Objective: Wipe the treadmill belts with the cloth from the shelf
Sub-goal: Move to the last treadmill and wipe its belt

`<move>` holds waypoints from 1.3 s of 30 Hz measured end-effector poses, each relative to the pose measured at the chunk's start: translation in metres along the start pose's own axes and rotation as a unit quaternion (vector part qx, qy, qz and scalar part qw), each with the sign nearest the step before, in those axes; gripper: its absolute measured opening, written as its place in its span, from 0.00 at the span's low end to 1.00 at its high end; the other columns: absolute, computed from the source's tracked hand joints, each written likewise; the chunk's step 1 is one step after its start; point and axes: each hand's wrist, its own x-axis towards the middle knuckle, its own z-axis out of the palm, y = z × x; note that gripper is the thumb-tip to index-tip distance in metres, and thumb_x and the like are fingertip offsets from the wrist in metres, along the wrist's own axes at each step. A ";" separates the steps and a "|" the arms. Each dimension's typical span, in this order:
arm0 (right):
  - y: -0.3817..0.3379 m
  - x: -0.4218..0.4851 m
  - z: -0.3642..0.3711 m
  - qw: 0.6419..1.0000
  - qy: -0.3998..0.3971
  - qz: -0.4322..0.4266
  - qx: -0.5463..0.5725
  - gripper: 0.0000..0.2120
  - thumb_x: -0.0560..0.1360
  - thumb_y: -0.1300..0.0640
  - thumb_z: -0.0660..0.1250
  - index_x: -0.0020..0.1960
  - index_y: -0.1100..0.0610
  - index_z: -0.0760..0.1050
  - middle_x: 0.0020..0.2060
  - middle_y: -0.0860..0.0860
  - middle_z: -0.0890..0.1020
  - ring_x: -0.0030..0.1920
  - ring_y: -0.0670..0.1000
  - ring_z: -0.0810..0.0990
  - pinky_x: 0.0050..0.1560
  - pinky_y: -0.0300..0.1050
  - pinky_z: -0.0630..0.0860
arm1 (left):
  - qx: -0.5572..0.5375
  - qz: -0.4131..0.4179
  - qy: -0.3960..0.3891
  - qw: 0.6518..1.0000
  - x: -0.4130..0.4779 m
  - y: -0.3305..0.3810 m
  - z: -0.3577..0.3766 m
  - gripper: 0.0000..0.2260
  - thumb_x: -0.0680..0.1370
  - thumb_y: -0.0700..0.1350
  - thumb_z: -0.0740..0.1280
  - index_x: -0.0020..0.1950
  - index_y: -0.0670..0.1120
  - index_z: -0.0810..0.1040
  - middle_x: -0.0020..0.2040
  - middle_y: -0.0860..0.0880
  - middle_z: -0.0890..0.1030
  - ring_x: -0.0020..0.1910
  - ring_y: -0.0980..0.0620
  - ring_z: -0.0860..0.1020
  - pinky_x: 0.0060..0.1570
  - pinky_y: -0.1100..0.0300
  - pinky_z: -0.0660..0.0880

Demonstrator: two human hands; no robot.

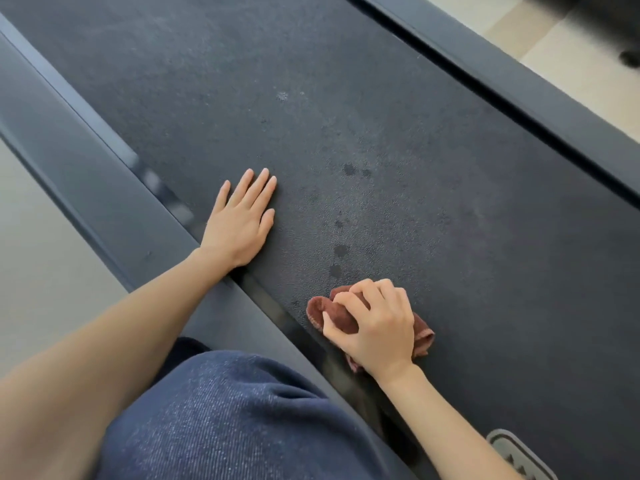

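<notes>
The dark treadmill belt (363, 140) runs diagonally across the head view, with dark wet spots and pale dusty smears on it. My left hand (240, 220) lies flat on the belt near its left edge, fingers straight. My right hand (377, 325) grips a bunched reddish-brown cloth (329, 311) and holds it against the belt near the left side rail. Most of the cloth is hidden under that hand; its ends stick out on both sides.
A grey side rail (90, 174) borders the belt on the left, another rail (540, 95) on the right. Pale floor (571, 39) lies beyond. My knee in blue denim (225, 420) rests at the bottom. A grey plastic end cap (519, 455) shows at bottom right.
</notes>
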 end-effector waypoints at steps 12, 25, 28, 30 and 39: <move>0.009 0.068 0.026 0.994 -0.075 0.052 -0.055 0.13 0.70 0.44 0.67 0.48 0.52 0.78 0.45 0.52 0.77 0.46 0.56 0.74 0.42 0.49 0.68 | 0.014 -0.014 -0.048 0.999 -0.014 0.012 -0.004 0.24 0.83 0.53 0.45 0.78 0.48 0.45 0.78 0.52 0.43 0.76 0.52 0.40 0.74 0.50 0.39; 0.019 0.050 0.029 1.000 -0.008 0.006 -0.015 0.09 0.68 0.46 0.70 0.41 0.51 0.78 0.38 0.50 0.77 0.41 0.56 0.75 0.41 0.49 0.70 | 0.010 -0.006 -0.029 1.000 -0.013 0.011 -0.001 0.32 0.76 0.58 0.35 0.78 0.47 0.48 0.78 0.51 0.47 0.77 0.51 0.44 0.73 0.50 0.39; 0.032 0.105 0.059 0.998 -0.001 0.044 -0.043 0.11 0.69 0.44 0.68 0.43 0.51 0.79 0.39 0.50 0.77 0.41 0.55 0.74 0.40 0.48 0.69 | 0.007 -0.010 -0.028 1.000 -0.013 0.011 -0.002 0.32 0.76 0.59 0.34 0.78 0.48 0.47 0.78 0.52 0.46 0.77 0.52 0.42 0.74 0.51 0.38; 0.043 0.141 0.078 0.996 0.003 0.062 -0.058 0.12 0.70 0.43 0.66 0.43 0.51 0.79 0.39 0.50 0.77 0.41 0.55 0.74 0.40 0.47 0.69 | 0.000 -0.017 -0.028 0.999 -0.013 0.012 -0.003 0.32 0.76 0.60 0.34 0.78 0.49 0.46 0.78 0.52 0.45 0.76 0.53 0.41 0.74 0.52 0.37; 0.089 0.253 0.125 0.990 -0.011 0.102 -0.093 0.15 0.72 0.43 0.65 0.48 0.53 0.78 0.45 0.54 0.79 0.46 0.59 0.75 0.44 0.50 0.69 | -0.027 -0.083 0.041 0.995 -0.005 0.034 0.005 0.28 0.79 0.59 0.43 0.78 0.51 0.54 0.78 0.53 0.52 0.77 0.54 0.45 0.73 0.46 0.41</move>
